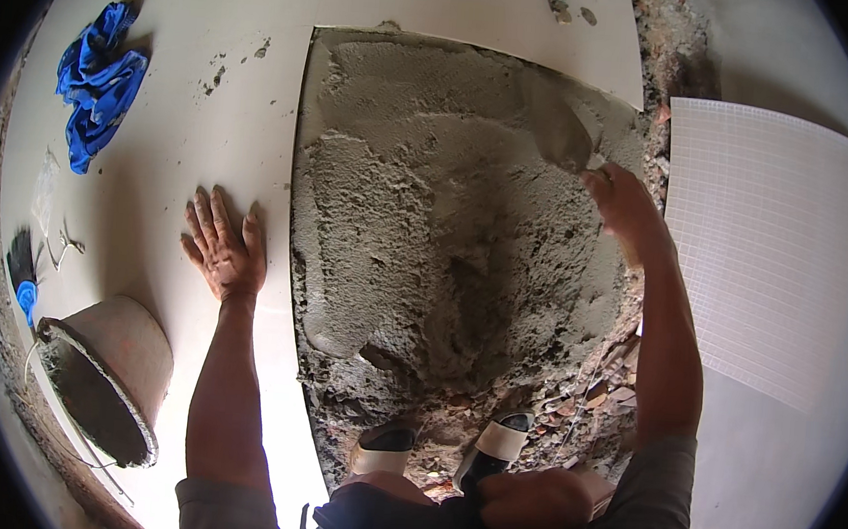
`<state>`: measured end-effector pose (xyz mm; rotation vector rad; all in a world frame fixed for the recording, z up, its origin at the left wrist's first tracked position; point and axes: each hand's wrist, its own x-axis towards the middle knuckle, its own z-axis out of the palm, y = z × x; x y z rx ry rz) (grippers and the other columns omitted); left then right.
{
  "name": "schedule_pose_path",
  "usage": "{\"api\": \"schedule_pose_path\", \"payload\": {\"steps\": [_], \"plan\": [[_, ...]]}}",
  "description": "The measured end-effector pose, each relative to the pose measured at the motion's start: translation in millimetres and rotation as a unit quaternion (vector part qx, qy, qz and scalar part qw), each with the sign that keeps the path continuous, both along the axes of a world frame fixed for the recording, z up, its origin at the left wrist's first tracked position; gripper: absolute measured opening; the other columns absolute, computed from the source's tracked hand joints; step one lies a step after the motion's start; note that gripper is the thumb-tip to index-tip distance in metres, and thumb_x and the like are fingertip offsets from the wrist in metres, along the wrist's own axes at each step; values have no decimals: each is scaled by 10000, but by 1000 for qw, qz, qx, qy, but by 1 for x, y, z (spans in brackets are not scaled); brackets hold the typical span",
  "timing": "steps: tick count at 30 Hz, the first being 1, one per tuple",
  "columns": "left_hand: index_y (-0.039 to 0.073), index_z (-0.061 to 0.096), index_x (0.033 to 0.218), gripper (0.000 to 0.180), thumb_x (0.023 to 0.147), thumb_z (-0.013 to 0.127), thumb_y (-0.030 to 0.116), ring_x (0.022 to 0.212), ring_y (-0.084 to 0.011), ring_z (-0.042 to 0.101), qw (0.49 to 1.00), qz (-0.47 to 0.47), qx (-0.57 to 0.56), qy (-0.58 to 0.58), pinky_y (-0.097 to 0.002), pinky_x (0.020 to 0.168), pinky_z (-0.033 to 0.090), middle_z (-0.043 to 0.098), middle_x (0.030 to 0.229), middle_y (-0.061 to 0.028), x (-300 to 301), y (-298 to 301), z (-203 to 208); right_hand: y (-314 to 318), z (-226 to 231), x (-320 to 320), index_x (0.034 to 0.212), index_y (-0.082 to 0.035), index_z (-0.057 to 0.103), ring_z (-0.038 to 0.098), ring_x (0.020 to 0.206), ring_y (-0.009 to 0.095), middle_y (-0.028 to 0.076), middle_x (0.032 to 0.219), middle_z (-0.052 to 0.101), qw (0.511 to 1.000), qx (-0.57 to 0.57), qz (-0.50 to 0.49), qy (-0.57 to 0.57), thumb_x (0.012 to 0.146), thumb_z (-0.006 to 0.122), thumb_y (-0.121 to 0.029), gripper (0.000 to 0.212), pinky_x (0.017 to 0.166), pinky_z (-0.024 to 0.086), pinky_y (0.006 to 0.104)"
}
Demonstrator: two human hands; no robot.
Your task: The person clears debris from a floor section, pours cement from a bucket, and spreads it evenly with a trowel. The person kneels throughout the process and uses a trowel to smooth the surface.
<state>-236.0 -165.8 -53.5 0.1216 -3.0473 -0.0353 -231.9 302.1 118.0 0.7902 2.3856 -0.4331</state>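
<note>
My right hand (625, 202) is closed around the handle of a trowel (559, 136), whose blade lies on the wet mortar (369, 212) near its far right part. The mortar is smoother at the far end and rough and lumpy toward me, with a hollow near its middle. Flat on the large pale floor tile (257, 125) left of the mortar rests my left hand (228, 251), fingers spread, holding nothing.
A mortar-crusted bucket (133, 352) lies tipped at the left, near a blue-handled brush (25, 276). Beyond it is a crumpled blue cloth (102, 85). A gridded pale tile (755, 239) stands at the right. Rubble (571, 412) surrounds my sandalled feet.
</note>
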Motion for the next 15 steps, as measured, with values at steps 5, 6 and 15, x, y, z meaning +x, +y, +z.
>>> {"api": "schedule_pose_path", "payload": {"steps": [5,6,15], "plan": [[206,206,1491,625,947,368,468,1444,-231,92,1000,7,-4,-12,-497,1145,37,154,1562,-19,0,0,1,-36,-13,-73,1122,-8,554,623,699,223,126,840,642,985,-49,163,26,936,506,-414,449,750,488,444],[207,207,1491,625,947,367,472,1444,-231,94,1000,7,-3,-16,-496,1145,40,156,1562,-19,0,0,1,-43,-16,-84,1158,-4,547,640,722,234,133,854,655,981,-38,184,49,929,512,-422,478,766,490,437],[222,214,1488,621,949,348,501,1439,-231,120,1000,-2,-5,13,-488,1143,57,184,1554,-11,0,-3,-4,40,7,-79,1063,-18,623,646,689,200,117,787,637,989,25,144,-25,911,548,-412,428,663,522,391]]}}
